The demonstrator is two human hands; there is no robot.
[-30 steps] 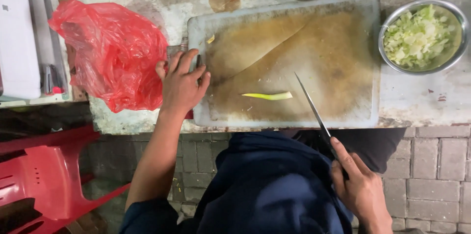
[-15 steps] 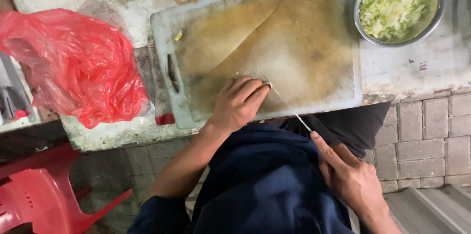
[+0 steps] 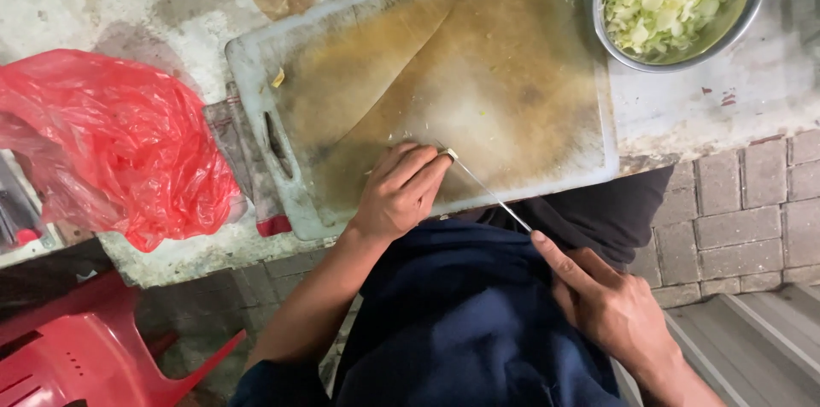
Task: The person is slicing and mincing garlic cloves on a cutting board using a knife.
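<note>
The right hand (image 3: 611,309) is closed around a thin knife (image 3: 489,192), its tip reaching the near edge of the stained, yellowed cutting board (image 3: 478,74). The left hand (image 3: 400,192) presses curled fingers on that edge, touching the blade's tip; whatever it pins is hidden.

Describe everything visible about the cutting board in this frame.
The cutting board is a large whitish plastic rectangle with rounded corners and a slot handle at its left end. Its surface is heavily stained brown-yellow, with small pale scraps. It lies flat on the worn counter, its near edge overhanging. The left hand rests on it, meeting the knife tip.
</note>
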